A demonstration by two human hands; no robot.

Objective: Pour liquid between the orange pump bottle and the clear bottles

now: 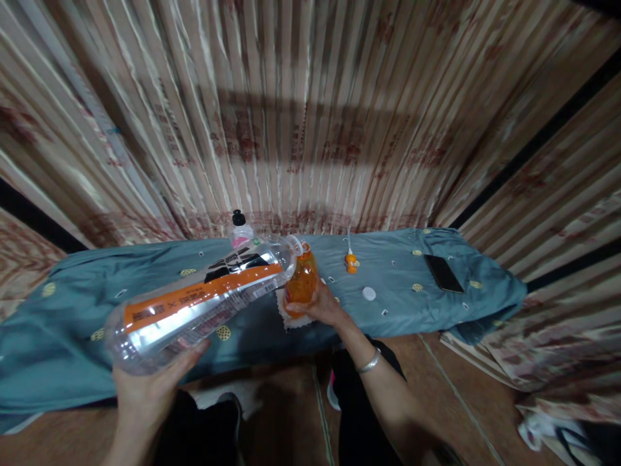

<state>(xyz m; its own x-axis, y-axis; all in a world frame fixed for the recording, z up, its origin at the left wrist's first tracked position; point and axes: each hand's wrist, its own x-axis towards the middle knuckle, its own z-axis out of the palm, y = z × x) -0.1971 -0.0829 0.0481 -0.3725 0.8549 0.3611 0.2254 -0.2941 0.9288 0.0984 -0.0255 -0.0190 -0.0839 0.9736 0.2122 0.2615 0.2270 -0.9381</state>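
A large clear plastic bottle point(204, 298) with an orange and silver label lies tilted in my left hand point(158, 382), its mouth toward the right. My left fingers wrap its underside near the base. The bottle's open neck meets the top of a small orange see-through bottle point(301, 279). Around that orange bottle my right hand point(317, 305) is closed, holding it upright over a pale scallop-edged cloth point(294, 321). Whether liquid is flowing cannot be made out. To the right lie an orange spray or pump head point(350, 262) with a thin tube and a round white cap point(369, 294).
A blue-green patterned cloth point(402, 307) covers the long narrow surface. Behind the big bottle stands a clear bottle with a black cap point(239, 219). A black phone point(443, 273) lies at the right. Pleated curtains point(310, 129) hang close behind and at both sides.
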